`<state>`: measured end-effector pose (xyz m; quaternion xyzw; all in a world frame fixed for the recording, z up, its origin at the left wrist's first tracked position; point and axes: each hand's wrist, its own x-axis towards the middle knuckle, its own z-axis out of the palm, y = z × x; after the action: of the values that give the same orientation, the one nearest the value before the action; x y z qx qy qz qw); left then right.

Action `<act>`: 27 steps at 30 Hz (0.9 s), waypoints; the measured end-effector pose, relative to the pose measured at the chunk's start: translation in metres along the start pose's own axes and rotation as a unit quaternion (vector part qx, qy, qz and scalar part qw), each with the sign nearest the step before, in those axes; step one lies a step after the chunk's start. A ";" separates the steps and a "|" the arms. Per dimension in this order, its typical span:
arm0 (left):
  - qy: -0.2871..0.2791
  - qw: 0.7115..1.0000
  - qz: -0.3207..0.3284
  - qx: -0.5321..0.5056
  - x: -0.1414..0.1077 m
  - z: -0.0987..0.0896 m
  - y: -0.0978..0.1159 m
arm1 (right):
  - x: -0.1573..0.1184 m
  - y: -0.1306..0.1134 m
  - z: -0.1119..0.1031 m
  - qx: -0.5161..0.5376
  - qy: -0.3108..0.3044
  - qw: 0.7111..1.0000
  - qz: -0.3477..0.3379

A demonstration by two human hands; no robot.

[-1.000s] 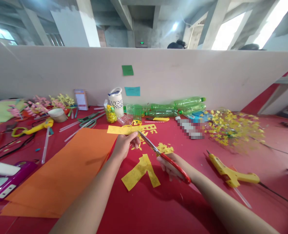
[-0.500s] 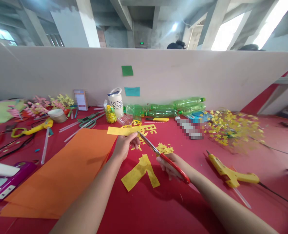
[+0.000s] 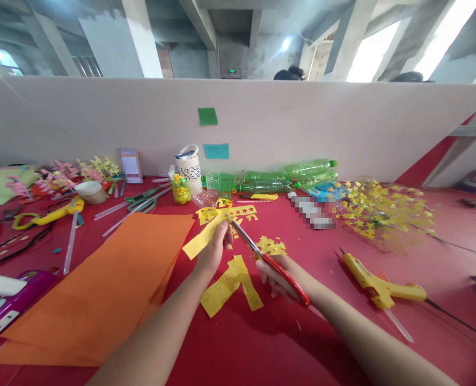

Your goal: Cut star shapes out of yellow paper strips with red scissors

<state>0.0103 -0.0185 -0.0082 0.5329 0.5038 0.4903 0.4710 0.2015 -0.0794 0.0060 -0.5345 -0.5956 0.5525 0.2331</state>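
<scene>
My left hand (image 3: 217, 244) pinches a yellow strip (image 3: 200, 239), whose free end slants down to the left. Red-handled scissors (image 3: 285, 279) are in my right hand (image 3: 280, 274), and their blade tips meet the strip's upper end beside my left fingertips. Whether the blades are parted is too small to tell. Yellow scraps with star-shaped holes (image 3: 243, 212) lie just beyond. Close to my right hand is a pile of small yellow stars (image 3: 271, 245). Two joined or overlapping yellow pieces (image 3: 224, 289) lie below my hands on the red table (image 3: 238, 348).
Orange sheets (image 3: 101, 284) cover the left side, near a purple power strip (image 3: 20, 300). Green bottles (image 3: 270, 182) and a white cup (image 3: 189, 170) stand or lie along the partition. At right are a yellow glue gun (image 3: 382, 287) and a star-covered bunch (image 3: 382, 212).
My left hand has turned the yellow strip, so its free end swings from level at the left to slanting downward. The scissors have shifted slightly left in view.
</scene>
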 end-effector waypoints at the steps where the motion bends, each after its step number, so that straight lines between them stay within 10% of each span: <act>1: 0.003 1.000 0.000 0.010 -0.002 0.001 0.000 | 0.000 0.001 0.000 0.001 -0.003 1.000 -0.001; 27: 0.009 1.000 0.026 0.002 -0.012 0.017 0.012 | -0.005 -0.004 0.008 0.055 -0.017 0.998 -0.004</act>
<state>0.0285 -0.0316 0.0019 0.5425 0.4950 0.5057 0.4527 0.1946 -0.0864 0.0085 -0.5089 -0.5702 0.5926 0.2546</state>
